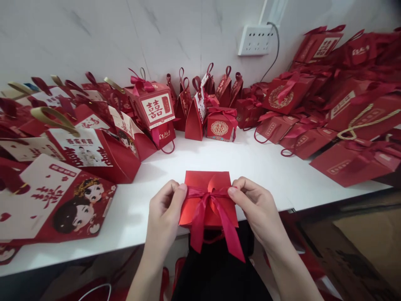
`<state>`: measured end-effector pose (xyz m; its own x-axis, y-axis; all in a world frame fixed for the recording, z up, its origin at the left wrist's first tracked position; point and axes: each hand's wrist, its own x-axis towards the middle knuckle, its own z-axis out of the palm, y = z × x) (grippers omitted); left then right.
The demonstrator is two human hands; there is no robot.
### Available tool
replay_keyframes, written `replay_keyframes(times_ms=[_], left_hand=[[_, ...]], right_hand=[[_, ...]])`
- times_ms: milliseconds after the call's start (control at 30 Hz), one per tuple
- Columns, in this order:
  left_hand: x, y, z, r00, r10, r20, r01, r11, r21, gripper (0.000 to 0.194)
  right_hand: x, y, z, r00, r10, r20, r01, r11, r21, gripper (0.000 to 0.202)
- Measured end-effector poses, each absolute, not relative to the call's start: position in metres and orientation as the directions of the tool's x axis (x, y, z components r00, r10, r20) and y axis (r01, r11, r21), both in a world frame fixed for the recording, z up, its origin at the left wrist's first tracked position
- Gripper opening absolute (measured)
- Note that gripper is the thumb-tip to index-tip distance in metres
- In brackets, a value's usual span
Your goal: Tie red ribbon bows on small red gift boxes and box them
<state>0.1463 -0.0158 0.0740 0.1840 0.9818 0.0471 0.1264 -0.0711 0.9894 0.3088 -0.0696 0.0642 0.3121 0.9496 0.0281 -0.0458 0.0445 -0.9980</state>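
A small red gift box [189,212] sits at the front edge of the white table, its top flaps meeting in a curved seam. Around it runs a crimson ribbon [232,236], tied in a bow at the middle of the top, with two long tails hanging toward me. My left hand [164,213] is closed, thumb and finger pinching the bow's left loop at the box's left side. On the opposite side, my right hand [257,209] pinches the right loop the same way. A dark red cord handle [214,238] shows partly below the box's front edge.
Red candy boxes with strap handles [103,150] crowd the left of the white table [200,156]. More boxes [221,123] line the wall, and ribboned boxes [354,161] are piled at right. A power socket [255,40] with a cable is on the wall. Cardboard [369,238] lies below, right.
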Motion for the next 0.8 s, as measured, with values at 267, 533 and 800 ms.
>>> replay_keyframes(times_ms=[267, 533, 800], left_hand=[[0.145, -0.013, 0.077, 0.245, 0.969, 0.022, 0.171, -0.065, 0.983, 0.035], [0.145, -0.023, 0.089, 0.266, 0.955, 0.133, 0.253, -0.202, 0.946, 0.018], [0.16, -0.07, 0.093, 0.313, 0.477, 0.821, 0.451, -0.835, 0.314, 0.013]], right_hand=[[0.333, -0.078, 0.043, 0.126, 0.977, 0.173, -0.137, 0.19, -0.972, 0.038], [0.337, -0.095, 0.05, -0.063, 0.989, 0.136, 0.419, 0.15, -0.895, 0.11], [0.311, -0.104, 0.043, 0.149, 0.855, 0.497, 0.532, 0.355, -0.769, 0.1]])
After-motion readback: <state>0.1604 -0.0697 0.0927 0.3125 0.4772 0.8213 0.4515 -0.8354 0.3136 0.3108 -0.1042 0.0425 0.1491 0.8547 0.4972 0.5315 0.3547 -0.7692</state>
